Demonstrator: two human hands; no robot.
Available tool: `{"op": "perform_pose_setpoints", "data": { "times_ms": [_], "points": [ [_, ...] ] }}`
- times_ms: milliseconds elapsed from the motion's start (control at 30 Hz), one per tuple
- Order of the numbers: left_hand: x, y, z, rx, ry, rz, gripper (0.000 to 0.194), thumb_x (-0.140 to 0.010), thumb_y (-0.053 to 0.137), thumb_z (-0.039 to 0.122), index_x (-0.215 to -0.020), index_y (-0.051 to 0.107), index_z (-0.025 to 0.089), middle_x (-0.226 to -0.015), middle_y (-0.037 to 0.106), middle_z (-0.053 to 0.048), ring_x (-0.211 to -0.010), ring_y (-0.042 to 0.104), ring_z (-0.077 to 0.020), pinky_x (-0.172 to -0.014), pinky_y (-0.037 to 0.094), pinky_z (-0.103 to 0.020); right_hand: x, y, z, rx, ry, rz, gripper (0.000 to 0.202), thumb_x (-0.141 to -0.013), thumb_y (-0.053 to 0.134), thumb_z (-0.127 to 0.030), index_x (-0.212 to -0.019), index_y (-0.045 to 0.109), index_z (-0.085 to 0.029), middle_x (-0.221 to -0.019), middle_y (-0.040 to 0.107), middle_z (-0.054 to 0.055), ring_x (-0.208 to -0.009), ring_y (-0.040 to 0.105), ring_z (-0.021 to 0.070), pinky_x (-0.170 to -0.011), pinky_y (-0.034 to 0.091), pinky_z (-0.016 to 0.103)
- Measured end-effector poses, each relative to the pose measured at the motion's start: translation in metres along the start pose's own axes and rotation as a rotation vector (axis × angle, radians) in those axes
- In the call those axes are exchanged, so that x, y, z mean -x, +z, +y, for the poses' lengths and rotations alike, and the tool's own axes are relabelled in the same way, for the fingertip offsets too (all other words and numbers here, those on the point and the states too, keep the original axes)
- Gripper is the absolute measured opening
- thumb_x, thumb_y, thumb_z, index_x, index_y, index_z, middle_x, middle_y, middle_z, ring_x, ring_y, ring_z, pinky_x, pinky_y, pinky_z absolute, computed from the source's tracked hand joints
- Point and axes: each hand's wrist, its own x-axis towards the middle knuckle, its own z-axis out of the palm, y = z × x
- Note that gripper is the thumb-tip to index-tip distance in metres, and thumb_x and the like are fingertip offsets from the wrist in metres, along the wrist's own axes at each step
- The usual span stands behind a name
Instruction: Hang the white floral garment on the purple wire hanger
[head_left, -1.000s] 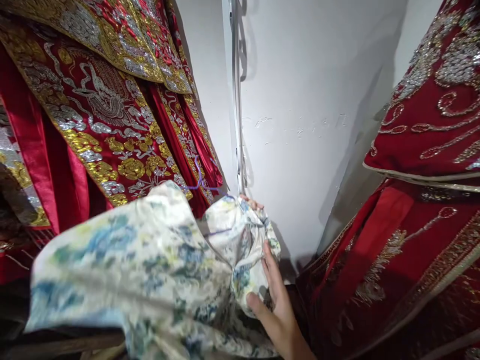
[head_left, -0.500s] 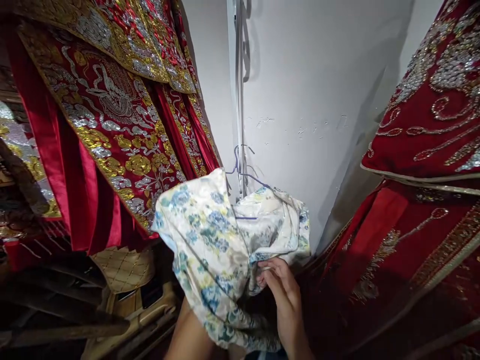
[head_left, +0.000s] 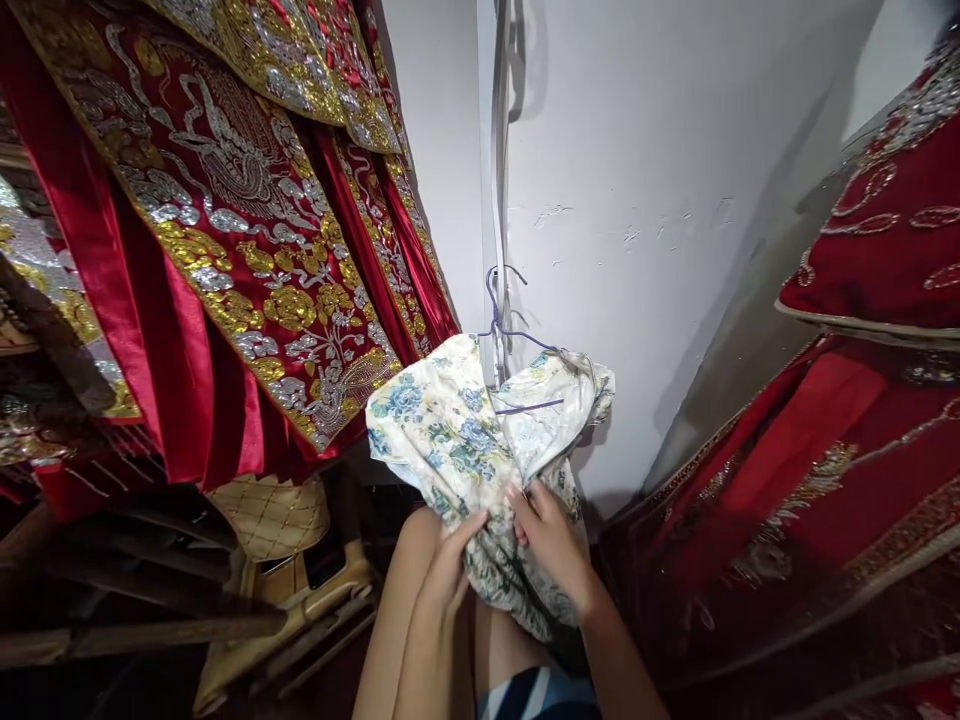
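Observation:
A white dress or top with blue and yellow flowers (head_left: pixel 457 420) hangs from a thin purple hanger (head_left: pixel 525 336) in front of me. My left hand (head_left: pixel 454 555) grips the garment's lower left side, its thumb on the front and its other fingers hidden behind the cloth. On the front edge below the V-shaped neckline, my right hand (head_left: pixel 551 535) pinches the fabric. The hanger's lower bar shows inside the open neck.
Red costumes with gold and silver sequins (head_left: pixel 247 240) hang at left. Another beaded red garment (head_left: pixel 877 400) hangs at right. A wooden chair (head_left: pixel 322 600) with a quilted cream bag (head_left: pixel 274 515) stands low at left. Behind the hanger runs a metal upright (head_left: pixel 498 180) against a white wall (head_left: pixel 637 130).
My left hand, hidden behind the garment before, has come into view at its lower left side. My right hand has closed on the front edge. The floral garment hangs narrower.

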Motion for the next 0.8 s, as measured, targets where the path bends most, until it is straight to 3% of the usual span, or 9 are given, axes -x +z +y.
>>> {"op": "perform_pose_setpoints", "data": {
  "times_ms": [133,333,400,500,567,600,700,800],
  "points": [
    [0.001,0.002,-0.006,0.06,0.091,0.217,0.053,-0.07,0.083,0.029,-0.12,0.068,0.017,-0.118,0.072,-0.011,-0.114,0.066,-0.0314,-0.1,0.052,-0.041,-0.018,0.003,-0.01,0.155,0.005,-0.094,0.049,-0.09,0.051,-0.062,-0.064,0.037,-0.023,-0.049,0.045,-0.006,-0.047,0.042,0.0119,-0.05,0.033,0.026],
    [-0.012,-0.025,-0.014,-0.121,0.212,0.272,0.052,-0.063,0.087,0.039,-0.104,0.068,0.013,-0.108,0.073,-0.013,-0.112,0.065,-0.0309,-0.1,0.049,-0.04,0.0,0.005,0.016,-0.068,0.014,0.011,0.05,-0.089,0.05,-0.064,-0.064,0.05,-0.021,-0.045,0.046,-0.005,-0.042,0.039,0.0112,-0.047,0.03,0.025],
    [-0.013,-0.027,-0.021,-0.17,0.365,0.363,0.057,-0.063,0.086,0.038,-0.111,0.063,0.016,-0.111,0.069,-0.011,-0.114,0.063,-0.0283,-0.1,0.048,-0.039,0.002,-0.001,0.017,-0.098,0.02,0.058,0.048,-0.087,0.054,-0.062,-0.063,0.053,-0.02,-0.046,0.049,-0.003,-0.043,0.039,0.0113,-0.046,0.03,0.025],
    [-0.007,-0.014,-0.035,-0.261,0.714,0.488,0.061,-0.072,0.08,0.033,-0.125,0.05,0.024,-0.13,0.056,-0.01,-0.118,0.057,-0.0231,-0.101,0.045,-0.035,0.001,-0.009,0.009,-0.09,0.018,0.091,0.044,-0.085,0.059,-0.057,-0.06,0.057,-0.02,-0.046,0.052,-0.003,-0.042,0.04,0.011,-0.045,0.03,0.025],
    [-0.002,0.002,-0.047,-0.333,0.816,0.445,0.056,-0.078,0.075,0.029,-0.126,0.048,0.025,-0.132,0.052,-0.011,-0.115,0.056,-0.0214,-0.1,0.044,-0.034,0.002,-0.008,0.004,-0.084,0.011,0.069,0.042,-0.084,0.059,-0.054,-0.06,0.06,-0.02,-0.045,0.053,-0.003,-0.04,0.04,0.0107,-0.045,0.03,0.025],
    [-0.001,0.011,-0.053,-0.365,0.795,0.381,0.052,-0.08,0.072,0.028,-0.125,0.048,0.024,-0.129,0.054,-0.011,-0.112,0.057,-0.0211,-0.097,0.045,-0.033,0.003,-0.007,0.002,-0.081,0.01,0.041,0.041,-0.085,0.059,-0.052,-0.061,0.062,-0.019,-0.044,0.052,-0.003,-0.04,0.04,0.0107,-0.044,0.031,0.024],
    [-0.006,0.031,-0.064,-0.415,0.605,0.165,0.029,-0.082,0.065,0.024,-0.109,0.056,0.02,-0.102,0.061,-0.006,-0.09,0.059,-0.0185,-0.08,0.047,-0.028,0.001,-0.001,-0.006,-0.03,0.025,-0.042,0.033,-0.084,0.06,-0.043,-0.065,0.068,-0.019,-0.042,0.053,-0.003,-0.039,0.044,0.0112,-0.044,0.033,0.023],
    [-0.021,0.035,-0.063,-0.494,0.524,0.017,0.004,-0.083,0.059,0.023,-0.085,0.058,0.019,-0.075,0.055,0.0,-0.07,0.052,-0.0161,-0.066,0.041,-0.024,-0.017,-0.003,-0.025,0.016,0.021,-0.073,0.03,-0.084,0.061,-0.04,-0.065,0.071,-0.018,-0.046,0.061,0.0,-0.039,0.047,0.0112,-0.043,0.035,0.023]
  ]
}}
